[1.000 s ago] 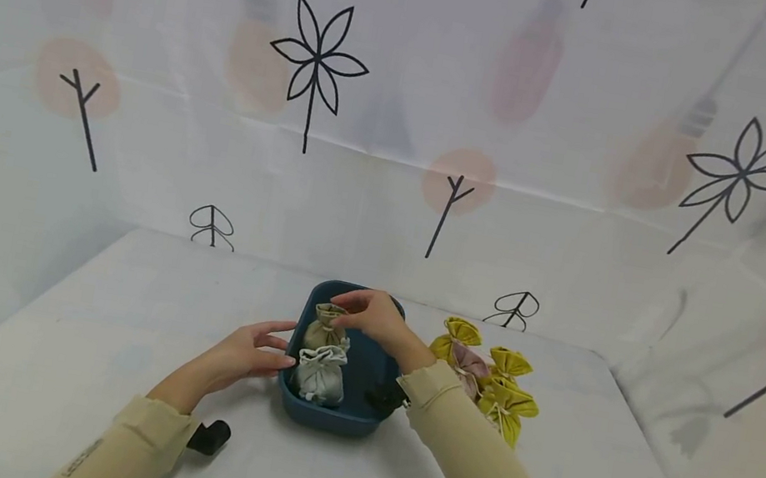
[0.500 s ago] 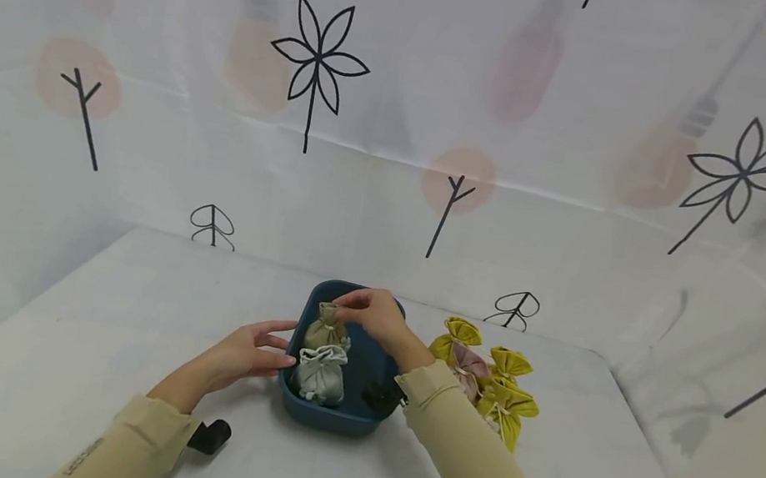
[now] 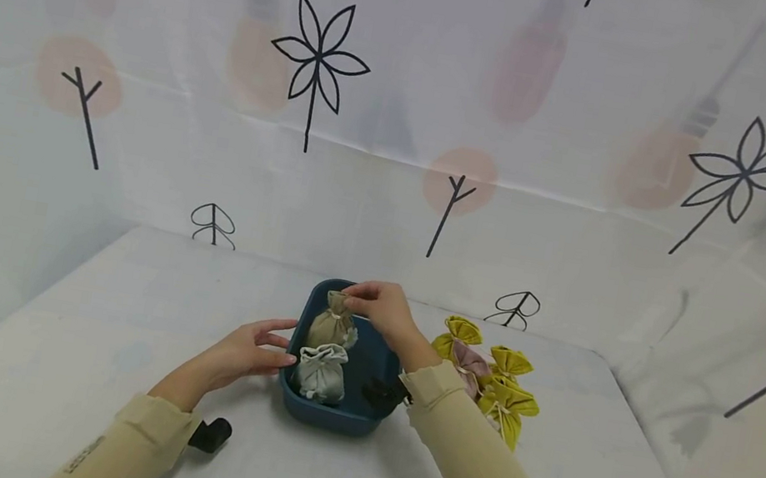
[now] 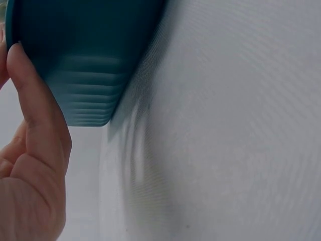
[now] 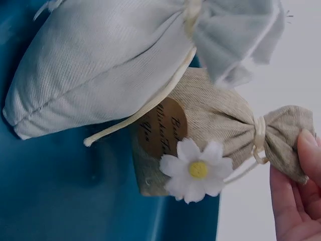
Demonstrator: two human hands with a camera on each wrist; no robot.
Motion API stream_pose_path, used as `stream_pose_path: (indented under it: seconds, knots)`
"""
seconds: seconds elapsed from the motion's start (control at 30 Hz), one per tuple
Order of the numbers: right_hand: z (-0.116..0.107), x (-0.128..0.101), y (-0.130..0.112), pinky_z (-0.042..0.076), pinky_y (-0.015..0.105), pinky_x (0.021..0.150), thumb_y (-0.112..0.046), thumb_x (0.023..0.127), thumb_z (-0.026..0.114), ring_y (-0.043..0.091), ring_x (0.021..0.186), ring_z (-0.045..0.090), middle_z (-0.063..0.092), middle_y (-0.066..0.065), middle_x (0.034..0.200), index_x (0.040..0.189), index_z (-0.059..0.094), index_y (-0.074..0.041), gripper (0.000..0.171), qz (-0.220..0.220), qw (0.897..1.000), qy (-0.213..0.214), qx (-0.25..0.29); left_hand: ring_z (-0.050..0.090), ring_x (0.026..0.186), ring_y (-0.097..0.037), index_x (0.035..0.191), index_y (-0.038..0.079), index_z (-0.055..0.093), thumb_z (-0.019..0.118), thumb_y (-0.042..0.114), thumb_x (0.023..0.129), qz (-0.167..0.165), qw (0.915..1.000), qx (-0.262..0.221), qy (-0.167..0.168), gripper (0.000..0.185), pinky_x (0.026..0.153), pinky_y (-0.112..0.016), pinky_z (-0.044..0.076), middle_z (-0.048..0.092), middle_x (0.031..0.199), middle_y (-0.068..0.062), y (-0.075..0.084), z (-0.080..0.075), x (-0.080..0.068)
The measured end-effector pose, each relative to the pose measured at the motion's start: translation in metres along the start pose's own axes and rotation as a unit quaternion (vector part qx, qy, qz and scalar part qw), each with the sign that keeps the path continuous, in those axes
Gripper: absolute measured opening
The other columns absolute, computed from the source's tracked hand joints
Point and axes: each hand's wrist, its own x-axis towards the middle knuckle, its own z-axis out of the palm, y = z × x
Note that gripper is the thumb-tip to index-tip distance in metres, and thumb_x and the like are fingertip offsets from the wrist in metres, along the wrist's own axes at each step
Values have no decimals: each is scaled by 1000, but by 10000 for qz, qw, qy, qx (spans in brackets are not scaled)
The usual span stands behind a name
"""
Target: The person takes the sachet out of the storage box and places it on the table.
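My right hand (image 3: 386,313) pinches the gathered top of a beige drawstring pouch (image 3: 330,330) at the left side of a blue plastic bin (image 3: 330,419). The right wrist view shows this pouch (image 5: 210,108) bearing a brown label and a white cloth flower (image 5: 197,169). Nearer to me in the bin, a pale grey pouch (image 3: 321,372) stands beside it. My left hand (image 3: 250,352) rests against the bin's left edge with its fingers spread. In the left wrist view, the thumb (image 4: 32,85) touches the bin's rim; the other fingers are mostly cut off.
Several yellow pouches (image 3: 506,402) and a mauve pouch (image 3: 469,363) lie together on the white table (image 3: 109,328), right of the bin and partly behind my right sleeve. A black wrist camera (image 3: 211,435) juts from my left cuff. A patterned white curtain (image 3: 372,212) hangs behind.
My right hand has lifted slightly and moved a little to the right, drawing the beige pouch up and straighter. My left hand stays at the bin's edge.
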Motion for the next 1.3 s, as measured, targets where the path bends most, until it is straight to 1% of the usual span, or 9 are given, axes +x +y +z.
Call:
stream_pose_path:
  seconds: [0.07,0.23,0.43,0.57,0.73,0.87,1.0,1.2,1.3]
  knots:
    - [-1,-2,-3,49,38,85,-6,86,66,20,94,61,67,6,98,99,71,-2,14,-33,9999,144,-23,61,87,-19,141,11,40,74,9,80,6,10000,-4,1,69,77,-35,52,51,122,-19,0,0,0]
    - [-6,-12,-11,49,40,85,-6,86,66,21,93,61,67,7,96,99,71,-2,14,-369,9984,430,-44,61,88,-20,141,10,40,73,8,81,33,10000,-16,1,69,77,-35,52,51,121,-19,0,1,0]
    - [-12,-24,-18,50,40,83,-6,87,64,20,89,60,67,7,94,99,71,-1,14,-615,9943,854,182,61,89,-21,141,10,39,74,11,80,58,10000,62,-22,70,78,-35,52,51,122,-19,0,0,-1]
    - [-16,-32,-21,50,34,80,-9,88,65,19,87,60,67,8,94,99,71,-1,15,-727,9907,1136,174,60,90,-22,142,10,39,74,11,81,71,9999,78,-48,70,79,-35,52,51,122,-19,1,-1,-2]
    - [-20,-44,-28,50,30,78,-9,88,65,19,88,60,67,8,95,99,71,-2,15,-858,9863,1410,74,60,90,-22,142,10,38,74,11,81,82,9999,91,-50,71,78,-35,52,51,122,-18,0,0,-2]
    - [-22,-53,-33,50,26,76,-7,88,64,18,87,60,67,9,96,100,70,0,15,-984,9837,1479,275,60,89,-22,142,11,39,74,12,80,63,9999,73,-51,71,78,-34,52,51,121,-18,0,0,-1]
    - [-25,-62,-37,50,23,76,-4,88,64,17,87,60,66,11,97,101,68,2,15,-1057,9822,1444,566,60,89,-21,142,11,39,75,12,80,42,9999,71,-76,72,79,-34,52,51,121,-18,-1,0,-1]
    - [-31,-76,-41,50,22,78,-4,88,64,17,88,60,66,10,97,101,68,1,15,-1005,9810,1555,588,61,88,-20,142,10,38,73,11,81,63,9999,85,-74,71,79,-34,52,51,121,-19,1,0,-1]
    - [-35,-82,-40,50,22,78,-4,88,64,17,88,60,66,10,97,101,67,2,15,-1058,9798,1601,560,61,88,-20,142,10,38,74,11,81,72,9999,81,-68,71,79,-35,52,51,122,-19,1,0,-1]
